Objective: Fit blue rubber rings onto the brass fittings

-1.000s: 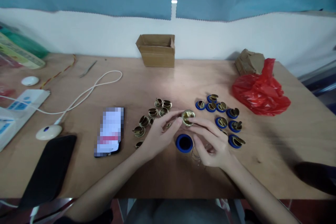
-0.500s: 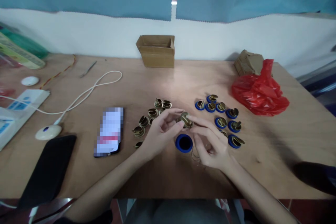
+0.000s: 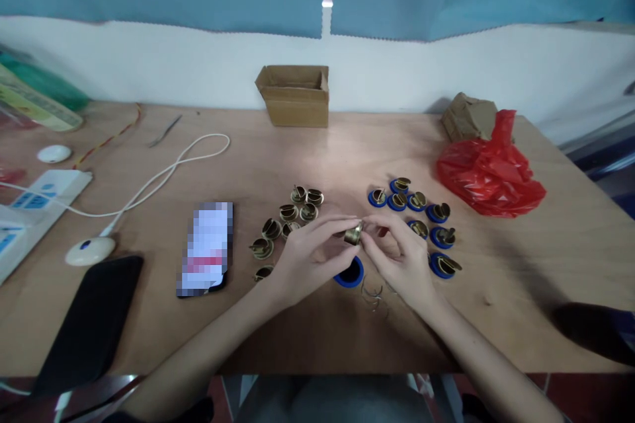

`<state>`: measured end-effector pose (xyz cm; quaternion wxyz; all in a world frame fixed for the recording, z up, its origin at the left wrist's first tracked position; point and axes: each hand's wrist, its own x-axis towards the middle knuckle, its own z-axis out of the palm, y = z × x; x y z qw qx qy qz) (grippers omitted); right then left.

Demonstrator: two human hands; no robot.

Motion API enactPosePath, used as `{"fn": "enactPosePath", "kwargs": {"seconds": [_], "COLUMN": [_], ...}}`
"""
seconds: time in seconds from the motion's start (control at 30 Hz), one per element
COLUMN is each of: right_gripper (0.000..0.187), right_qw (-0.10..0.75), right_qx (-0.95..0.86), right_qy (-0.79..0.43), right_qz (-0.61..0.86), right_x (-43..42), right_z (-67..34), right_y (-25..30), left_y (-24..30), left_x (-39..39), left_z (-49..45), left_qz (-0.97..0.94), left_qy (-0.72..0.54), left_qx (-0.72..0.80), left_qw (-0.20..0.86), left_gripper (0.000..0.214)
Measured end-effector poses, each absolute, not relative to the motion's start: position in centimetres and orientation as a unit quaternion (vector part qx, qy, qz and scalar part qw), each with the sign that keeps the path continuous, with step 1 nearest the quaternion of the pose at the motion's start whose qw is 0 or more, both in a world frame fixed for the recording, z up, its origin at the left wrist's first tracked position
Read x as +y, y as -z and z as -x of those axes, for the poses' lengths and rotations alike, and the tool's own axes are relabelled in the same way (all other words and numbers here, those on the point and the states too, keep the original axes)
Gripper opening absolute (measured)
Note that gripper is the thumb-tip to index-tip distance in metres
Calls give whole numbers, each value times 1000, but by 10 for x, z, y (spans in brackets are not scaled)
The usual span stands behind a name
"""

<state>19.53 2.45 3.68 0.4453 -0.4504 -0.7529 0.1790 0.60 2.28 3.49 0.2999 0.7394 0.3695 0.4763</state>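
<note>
Between the fingertips of both hands is a small round brass-coloured metal piece, tilted so that its shiny side shows. My left hand pinches it from the left, and my right hand grips its right edge with thumb and fingers. Just below them lies a blue ring with a dark middle, partly covered by the left hand. Thin curved wires rest beside that ring. Left of the hands sit several loose brass pieces with raised flaps. To the right, several similar pieces are set in blue rings.
An open cardboard box stands by the wall. At the back right are a red plastic bag and a brown paper package. Two phones, one lit and one dark, a white cable and a power strip occupy the left.
The brass piece has been turned from flap side up to edge-on. My right fingers have closed in on it, and the right hand has shifted slightly left.
</note>
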Motion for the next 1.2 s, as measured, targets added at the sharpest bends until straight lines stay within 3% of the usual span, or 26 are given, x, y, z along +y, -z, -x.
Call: {"fn": "enactPosePath", "kwargs": {"seconds": [0.37,0.47,0.6,0.73,0.87,1.0,1.2], "right_gripper": [29,23,10,20,24,27,30], "right_qw": [497,489,448,432,415,406,394], "right_qx": [-773,-767,-733,-702,-710,-729,-736], "right_qy": [-77,-132,-312,-405,-416,-392,-382], "right_qz": [386,393,407,396,388,388,397], "right_x": [17,18,20,21,20,19,19], "right_z": [-195,-196,-197,-200,-200,-199,-200], "right_y": [-34,-35,-37,-39,-39,-37,-34], "left_y": [-37,-36,-35,-37,-37,-33,-32], "left_x": [14,16,18,16,13,14,15], "left_z": [-11,-9,-8,-9,-8,-8,-10], "left_qz": [-746,-735,-738,-755,-777,-793,-776], "left_qy": [-512,-519,-514,-504,-479,-465,-470], "left_qx": [370,383,372,346,346,341,349], "left_qw": [211,209,230,238,217,199,237], "left_gripper": [33,33,33,38,45,38,36]}}
